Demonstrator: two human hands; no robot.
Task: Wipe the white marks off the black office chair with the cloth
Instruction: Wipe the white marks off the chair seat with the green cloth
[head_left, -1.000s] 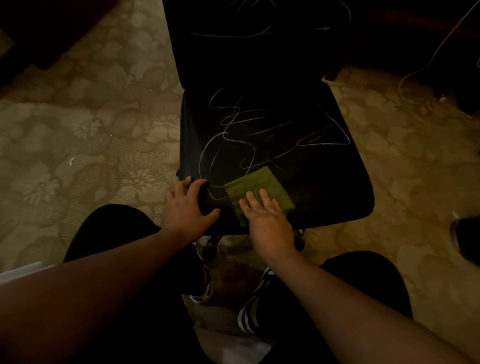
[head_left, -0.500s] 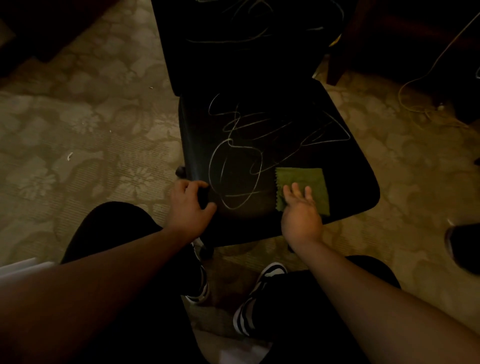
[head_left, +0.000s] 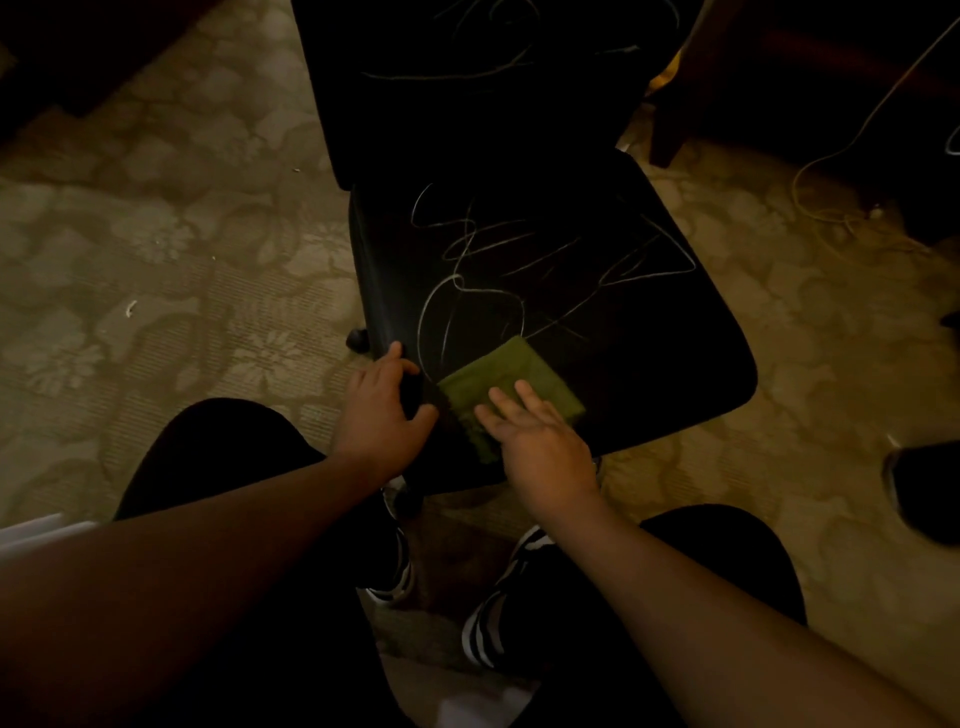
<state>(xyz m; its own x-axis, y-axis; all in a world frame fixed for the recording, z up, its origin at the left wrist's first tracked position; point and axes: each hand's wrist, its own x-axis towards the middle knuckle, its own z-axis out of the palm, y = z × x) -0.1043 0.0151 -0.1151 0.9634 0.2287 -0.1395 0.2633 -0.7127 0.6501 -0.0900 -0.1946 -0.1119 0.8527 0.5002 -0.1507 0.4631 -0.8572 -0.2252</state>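
Dim room with patterned carpet (head_left: 156, 234) under the black office chair (head_left: 649, 374). We've got our right hand (head_left: 540, 441) flat on the green cloth (head_left: 498, 379), fingers (head_left: 530, 397) straight and slightly spread, near the seat's front-left corner. Our left hand (head_left: 379, 410) grips that corner. White marks (head_left: 467, 270) cover the seat.

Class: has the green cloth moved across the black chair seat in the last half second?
Yes. The green cloth, under the right hand, slid left toward the seat's front-left corner, near the left hand.
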